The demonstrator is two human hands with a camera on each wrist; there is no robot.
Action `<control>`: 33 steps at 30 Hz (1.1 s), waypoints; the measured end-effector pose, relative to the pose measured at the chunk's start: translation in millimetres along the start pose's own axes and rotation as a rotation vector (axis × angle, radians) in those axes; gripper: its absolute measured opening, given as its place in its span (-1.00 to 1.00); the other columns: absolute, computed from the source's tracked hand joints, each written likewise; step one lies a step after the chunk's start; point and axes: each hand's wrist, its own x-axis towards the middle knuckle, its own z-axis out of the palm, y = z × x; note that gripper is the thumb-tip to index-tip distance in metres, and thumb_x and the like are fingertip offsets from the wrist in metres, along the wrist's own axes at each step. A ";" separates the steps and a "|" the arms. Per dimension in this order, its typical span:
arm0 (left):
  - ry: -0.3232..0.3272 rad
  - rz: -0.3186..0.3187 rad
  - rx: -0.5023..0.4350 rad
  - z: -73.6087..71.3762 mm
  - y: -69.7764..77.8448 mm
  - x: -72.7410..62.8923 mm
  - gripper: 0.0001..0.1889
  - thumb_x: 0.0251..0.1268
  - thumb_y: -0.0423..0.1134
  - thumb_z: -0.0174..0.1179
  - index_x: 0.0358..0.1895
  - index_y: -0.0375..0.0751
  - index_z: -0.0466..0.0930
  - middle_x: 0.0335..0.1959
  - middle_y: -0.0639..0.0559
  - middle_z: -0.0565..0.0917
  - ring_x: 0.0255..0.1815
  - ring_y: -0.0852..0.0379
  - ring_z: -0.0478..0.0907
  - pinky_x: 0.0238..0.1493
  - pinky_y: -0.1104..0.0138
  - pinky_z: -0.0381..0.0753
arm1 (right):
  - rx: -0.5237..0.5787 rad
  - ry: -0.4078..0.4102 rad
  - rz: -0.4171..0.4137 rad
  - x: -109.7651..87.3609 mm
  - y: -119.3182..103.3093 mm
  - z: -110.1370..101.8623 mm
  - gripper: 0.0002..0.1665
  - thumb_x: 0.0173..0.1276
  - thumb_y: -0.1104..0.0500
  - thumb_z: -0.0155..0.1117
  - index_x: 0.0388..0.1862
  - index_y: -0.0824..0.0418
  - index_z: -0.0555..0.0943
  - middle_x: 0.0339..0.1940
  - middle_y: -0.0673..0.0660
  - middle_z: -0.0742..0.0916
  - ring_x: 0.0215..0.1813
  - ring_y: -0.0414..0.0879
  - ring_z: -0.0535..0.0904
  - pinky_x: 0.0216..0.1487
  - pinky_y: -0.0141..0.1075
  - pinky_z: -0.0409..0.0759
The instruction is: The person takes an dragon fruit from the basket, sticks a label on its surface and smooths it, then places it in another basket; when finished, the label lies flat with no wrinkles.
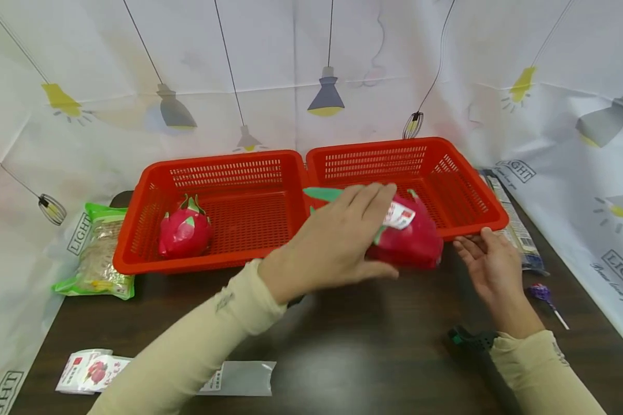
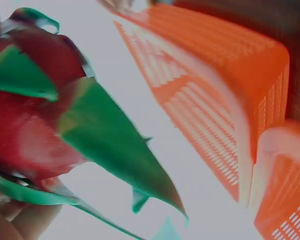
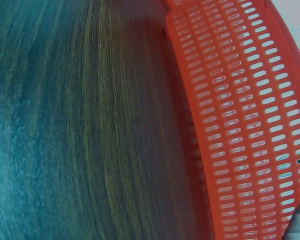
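My left hand (image 1: 337,242) grips a pink dragon fruit (image 1: 407,236) with green scales and a white label, above the front rim of the right red basket (image 1: 472,227). In the left wrist view, fingers curl around the dragon fruit (image 2: 25,135), and its long green leaf tips point away from the hand. My right hand (image 1: 493,268) holds the front rim of that basket near its right corner, palm upward. Fingertips show at the basket's slotted wall (image 3: 235,125) in the right wrist view. Another dragon fruit (image 1: 185,230) lies in the left red basket (image 1: 207,266).
Left of the baskets lies a green-edged clear food bag (image 1: 104,253). A flat package (image 1: 516,222) and a purple-wrapped lollipop (image 1: 542,294) are on the right. Printed labels (image 1: 90,372) on a clear strip lie at the table's front left. A patterned cloth (image 1: 270,52) hangs behind.
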 end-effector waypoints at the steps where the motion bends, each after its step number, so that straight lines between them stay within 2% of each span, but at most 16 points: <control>1: -0.045 -0.030 -0.014 1.1 -4.2 16.6 0.11 0.11 0.40 0.35 0.53 -0.30 0.16 0.46 -0.13 0.43 0.45 -0.02 0.40 0.41 0.24 0.52 | -0.009 0.007 0.003 0.1 -0.5 -0.1 -0.54 0.59 0.10 0.12 0.35 0.09 0.25 -0.12 0.14 0.75 -0.13 0.00 0.79 -0.05 -0.21 0.78; 4: -0.174 -0.120 -0.038 11.7 -13.9 62.9 0.10 0.15 0.40 0.31 0.57 -0.23 0.07 0.52 -0.07 0.36 0.50 0.02 0.33 0.40 0.28 0.52 | -0.037 0.017 -0.005 1.1 -0.8 0.3 -0.48 0.58 0.09 0.14 0.38 0.09 0.21 -0.13 0.12 0.75 -0.13 -0.02 0.79 -0.05 -0.22 0.78; 8: -0.278 -0.214 -0.055 42.0 -15.1 116.6 0.10 0.18 0.42 0.26 0.59 -0.18 0.02 0.54 -0.01 0.32 0.47 0.06 0.34 0.38 0.29 0.54 | -0.083 0.018 -0.049 -0.7 -2.8 -1.9 -0.54 0.57 0.09 0.16 0.29 0.16 0.25 -0.17 0.12 0.73 -0.16 -0.05 0.79 -0.06 -0.25 0.78; 11: -0.316 -0.305 -0.112 68.4 -13.7 145.9 0.10 0.17 0.42 0.26 0.60 -0.15 0.02 0.53 0.02 0.32 0.44 0.07 0.33 0.36 0.25 0.56 | -0.112 0.028 -0.062 -1.7 -1.5 -1.0 -0.62 0.57 0.07 0.16 0.19 0.17 0.30 -0.17 0.11 0.72 -0.17 -0.07 0.78 -0.05 -0.27 0.77; 15: -0.343 -0.394 -0.141 100.0 -9.7 172.6 0.04 0.20 0.40 0.26 0.57 -0.14 0.09 0.48 0.01 0.37 0.39 0.07 0.35 0.32 0.24 0.57 | -0.141 0.056 -0.054 -3.2 0.1 1.7 -0.66 0.57 0.04 0.16 0.15 0.14 0.33 -0.16 0.08 0.71 -0.16 -0.10 0.77 -0.03 -0.29 0.76; 19: -0.390 -0.429 -0.097 123.1 -0.6 189.2 -0.05 0.23 0.39 0.25 0.50 -0.16 0.20 0.39 -0.02 0.44 0.32 0.05 0.39 0.30 0.25 0.57 | -0.166 0.069 -0.058 -3.9 -2.3 1.2 -0.64 0.56 0.02 0.16 0.16 0.14 0.34 -0.14 0.08 0.70 -0.15 -0.12 0.78 0.01 -0.30 0.75; 21: -0.424 -0.448 -0.071 131.4 0.4 188.5 -0.07 0.24 0.38 0.25 0.48 -0.17 0.22 0.36 -0.03 0.45 0.31 0.03 0.40 0.31 0.26 0.57 | -0.166 0.061 -0.066 -2.4 0.9 3.4 -0.66 0.57 0.03 0.15 0.14 0.15 0.35 -0.15 0.08 0.70 -0.17 -0.12 0.78 0.01 -0.30 0.75; 26: -0.507 -0.468 -0.020 150.3 6.6 183.1 -0.06 0.32 0.36 0.17 0.55 -0.20 0.14 0.41 -0.06 0.41 0.35 0.00 0.38 0.40 0.25 0.49 | -0.129 0.037 -0.106 -0.9 4.9 3.4 -0.77 0.58 0.09 0.14 0.01 0.19 0.39 -0.22 0.11 0.71 -0.22 -0.09 0.78 -0.02 -0.29 0.76; 33: -0.503 -0.468 -0.025 157.4 13.4 182.3 -0.05 0.33 0.33 0.19 0.57 -0.19 0.09 0.45 -0.05 0.37 0.42 0.01 0.33 0.51 0.26 0.36 | -0.101 0.039 -0.112 -0.1 4.6 0.5 -0.70 0.54 0.08 0.21 0.04 0.20 0.38 -0.18 0.13 0.69 -0.21 -0.07 0.78 -0.01 -0.27 0.76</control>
